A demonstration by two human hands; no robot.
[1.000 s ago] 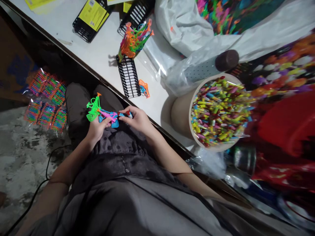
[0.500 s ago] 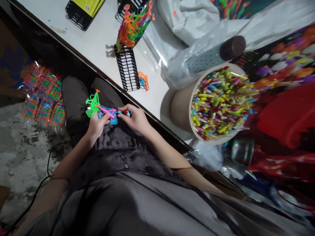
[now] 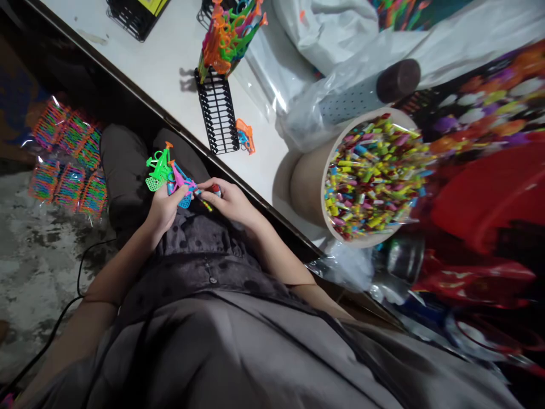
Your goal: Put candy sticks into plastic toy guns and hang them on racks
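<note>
My left hand is closed around a small bunch of plastic toys over my lap. One is a green toy with a mesh paddle and an orange cup-like tip. Beside it are a pink toy and a blue toy with a mesh end. Meeting the bunch from the other side, my right hand pinches small coloured sticks. One stick with a yellow end points out below the fingers, and a red-and-white end shows above them. The fingers partly hide where sticks and toys meet.
On the white table stand a black rack, an upright bunch of similar toys and an orange-and-blue toy. A beige bucket full of coloured sticks stands to the right. Bagged toys lie at left.
My right hand's sticks have turned, so a yellow end now points down and right. Both hands remain together over my lap; the whole view has shifted slightly.
</note>
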